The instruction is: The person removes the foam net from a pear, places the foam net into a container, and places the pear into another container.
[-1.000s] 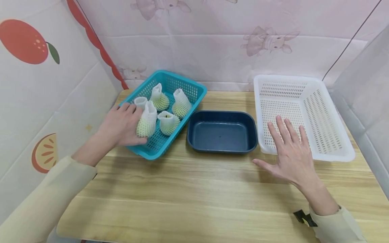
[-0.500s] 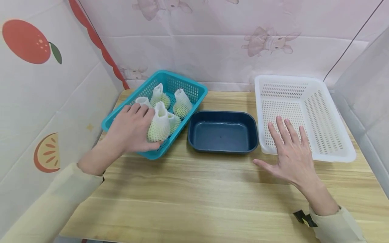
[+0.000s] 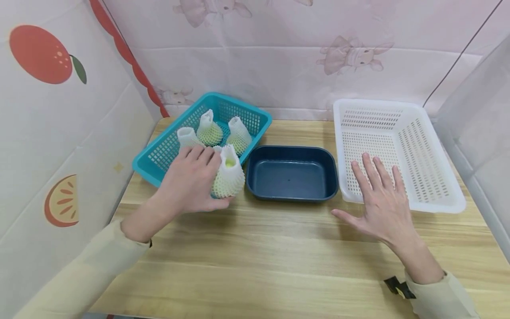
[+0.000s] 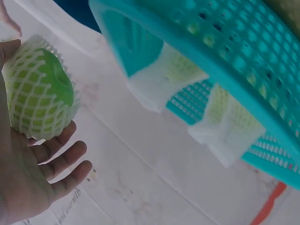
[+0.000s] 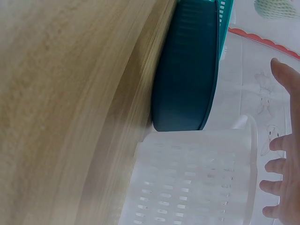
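My left hand grips a green apple in a white foam net, above the front right corner of the teal basket. In the left wrist view the apple's bare base shows through the net's open end, between thumb and fingers. Several more netted fruits stay in the basket, among them one netted fruit at the back; part of the group is hidden behind my hand. My right hand is spread flat with fingers apart, over the front edge of the white basket, holding nothing.
Between the two baskets stands a dark blue tub with nothing in it. The baskets and tub sit on a wooden table. Printed cloth walls close off the back and both sides.
My left hand has lifted the netted apple out of the teal basket and carried it right, toward the dark blue tub. My right hand has stayed in place.
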The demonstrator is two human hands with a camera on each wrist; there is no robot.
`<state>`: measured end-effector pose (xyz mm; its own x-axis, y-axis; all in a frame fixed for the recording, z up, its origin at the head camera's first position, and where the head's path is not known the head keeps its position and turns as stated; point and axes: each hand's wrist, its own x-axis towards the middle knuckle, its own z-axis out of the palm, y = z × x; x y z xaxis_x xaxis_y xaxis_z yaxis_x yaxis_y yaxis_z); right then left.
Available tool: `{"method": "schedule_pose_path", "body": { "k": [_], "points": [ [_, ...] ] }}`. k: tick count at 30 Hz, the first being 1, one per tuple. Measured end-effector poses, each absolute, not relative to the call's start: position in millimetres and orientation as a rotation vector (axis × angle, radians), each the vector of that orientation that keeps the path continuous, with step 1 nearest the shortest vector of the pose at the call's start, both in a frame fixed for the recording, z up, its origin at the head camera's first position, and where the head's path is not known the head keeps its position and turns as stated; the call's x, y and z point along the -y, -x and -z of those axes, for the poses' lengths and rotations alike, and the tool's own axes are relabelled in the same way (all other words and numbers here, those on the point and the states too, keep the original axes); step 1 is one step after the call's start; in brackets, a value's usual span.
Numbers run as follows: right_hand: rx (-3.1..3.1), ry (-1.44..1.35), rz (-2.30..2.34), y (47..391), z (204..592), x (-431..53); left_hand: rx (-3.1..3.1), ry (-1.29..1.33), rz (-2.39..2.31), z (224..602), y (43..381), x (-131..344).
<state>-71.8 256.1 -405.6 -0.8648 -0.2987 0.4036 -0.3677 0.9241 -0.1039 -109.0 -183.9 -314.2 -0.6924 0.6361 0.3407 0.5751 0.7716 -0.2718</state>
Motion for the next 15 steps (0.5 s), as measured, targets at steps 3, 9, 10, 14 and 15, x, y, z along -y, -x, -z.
{"method": "schedule_pose_path", "body": {
  "k": [3,9,10,14,15],
  "points": [
    [2.706,-0.487,-0.252,72,406,-256,2.558,0.935,-0.188,318,105,175],
    [2.71,-0.495,-0.257,72,407,-256,2.536,1.002,-0.171,330,99,158],
    [2.711,-0.497,-0.256,72,407,-256,2.534,1.014,-0.165,333,98,155],
    [2.713,-0.503,-0.259,72,408,-256,2.53,1.056,-0.14,343,95,144],
    [2.713,-0.502,-0.261,72,408,-256,2.534,1.063,-0.136,346,94,141]
  ]
}}
